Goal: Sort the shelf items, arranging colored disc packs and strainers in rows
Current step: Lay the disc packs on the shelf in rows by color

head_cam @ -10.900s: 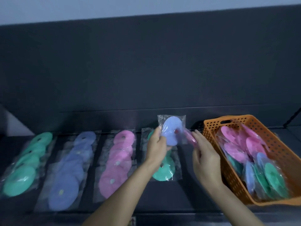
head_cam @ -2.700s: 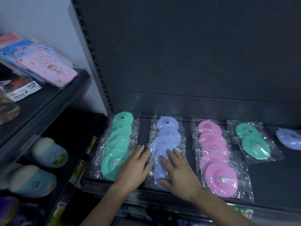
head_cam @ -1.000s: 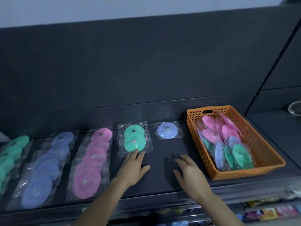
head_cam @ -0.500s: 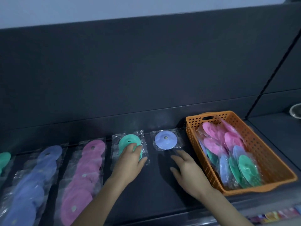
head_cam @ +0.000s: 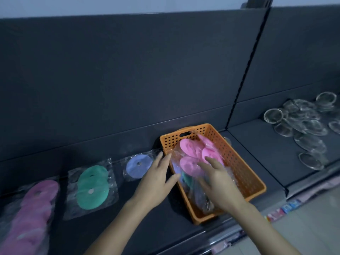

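An orange basket (head_cam: 244, 173) on the dark shelf holds loose disc packs, pink ones (head_cam: 189, 150) on top. My right hand (head_cam: 219, 183) reaches into it with fingers spread flat over the packs. My left hand (head_cam: 158, 177) hovers at the basket's left rim, fingers straight, holding nothing. Rows lie to the left: a single blue pack (head_cam: 138, 166), green packs (head_cam: 92, 186) and a pink row (head_cam: 31, 214).
Several clear-wrapped metal strainers (head_cam: 301, 126) lie piled on the adjoining shelf section to the right. A dark back panel (head_cam: 147, 80) rises behind everything. The shelf's front edge (head_cam: 211, 234) runs just below the basket.
Both hands left the shelf surface and moved right to the basket; my right hand is now inside it on the packs. The view swung right, revealing the strainers.
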Action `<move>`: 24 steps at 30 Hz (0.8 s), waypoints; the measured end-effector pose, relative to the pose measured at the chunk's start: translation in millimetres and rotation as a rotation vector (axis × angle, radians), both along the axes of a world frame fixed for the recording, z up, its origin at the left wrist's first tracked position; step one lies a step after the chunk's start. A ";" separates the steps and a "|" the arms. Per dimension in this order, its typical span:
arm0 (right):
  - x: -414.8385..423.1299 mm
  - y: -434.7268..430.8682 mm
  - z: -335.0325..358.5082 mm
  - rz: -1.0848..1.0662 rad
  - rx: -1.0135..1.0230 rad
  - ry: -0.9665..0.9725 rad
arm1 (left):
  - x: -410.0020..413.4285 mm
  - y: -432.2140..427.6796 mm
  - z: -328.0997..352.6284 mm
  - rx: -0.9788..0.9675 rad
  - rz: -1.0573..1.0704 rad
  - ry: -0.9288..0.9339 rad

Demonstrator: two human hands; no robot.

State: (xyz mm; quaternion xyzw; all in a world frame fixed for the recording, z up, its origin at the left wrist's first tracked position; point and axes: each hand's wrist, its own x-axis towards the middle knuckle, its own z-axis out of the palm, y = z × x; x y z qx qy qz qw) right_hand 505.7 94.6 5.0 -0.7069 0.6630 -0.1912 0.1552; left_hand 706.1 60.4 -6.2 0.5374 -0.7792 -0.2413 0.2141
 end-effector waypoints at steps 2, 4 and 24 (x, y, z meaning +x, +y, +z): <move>-21.0 -6.5 -4.1 -0.006 0.034 0.005 | -18.2 -4.0 -5.0 0.035 0.049 0.026; -40.9 -11.9 -7.4 0.009 0.063 0.006 | -37.1 -6.4 -8.5 0.064 0.092 0.031; -175.5 -66.1 -2.3 0.121 -0.084 -0.038 | -174.1 -24.9 -8.7 -0.101 0.189 0.054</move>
